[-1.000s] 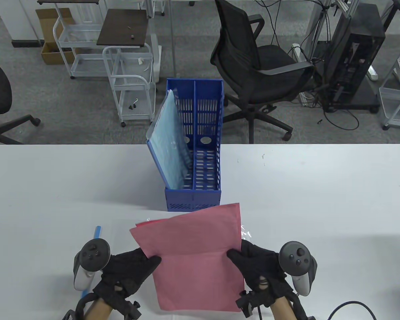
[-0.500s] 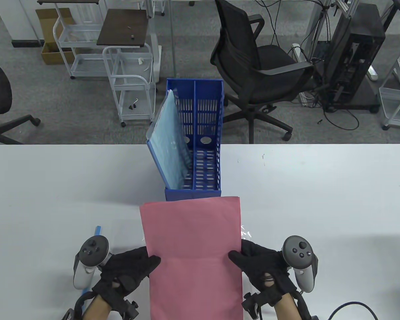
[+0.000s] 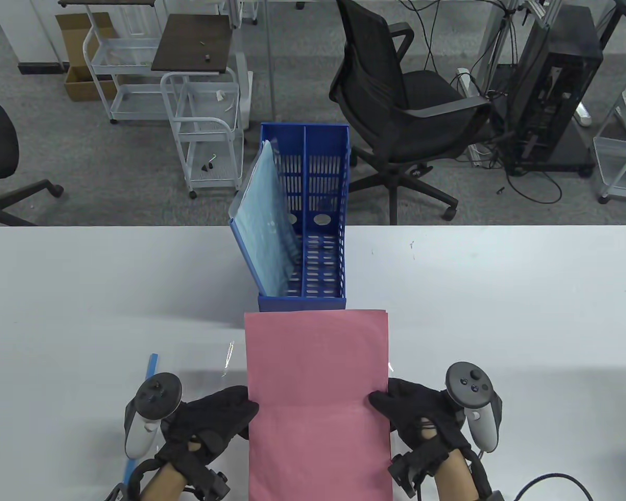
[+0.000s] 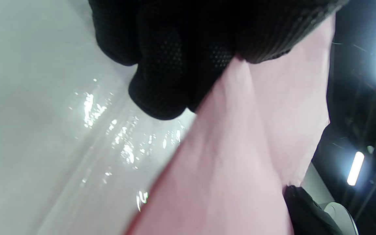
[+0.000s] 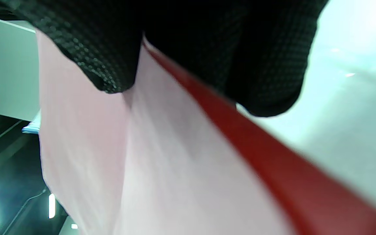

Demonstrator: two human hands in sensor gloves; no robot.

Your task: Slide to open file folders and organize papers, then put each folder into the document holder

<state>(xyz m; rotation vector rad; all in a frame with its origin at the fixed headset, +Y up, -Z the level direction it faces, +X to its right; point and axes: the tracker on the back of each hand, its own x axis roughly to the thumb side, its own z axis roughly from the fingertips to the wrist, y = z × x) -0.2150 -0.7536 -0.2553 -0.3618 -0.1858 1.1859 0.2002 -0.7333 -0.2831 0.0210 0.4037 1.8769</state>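
**Both hands pinch the pink paper stack**

The left hand (image 3: 211, 425) and right hand (image 3: 420, 417) each pinch a side edge of the pink papers (image 3: 317, 396), thumbs on top. The stack is held above the white table (image 3: 501, 292), its far edge just before the blue document holder (image 3: 313, 240), where a light blue folder (image 3: 265, 219) leans in the left compartment.

I'm looking at what seems to be an office or lab workroom: grey carpet (image 3: 109, 156) beyond the far edge of a white table (image 3: 501, 292), a black swivel chair (image 3: 396, 104), white wire trolleys (image 3: 208, 130), a cardboard box (image 3: 78, 78), and a computer tower (image 3: 553, 88) trailing cables (image 3: 532, 182).
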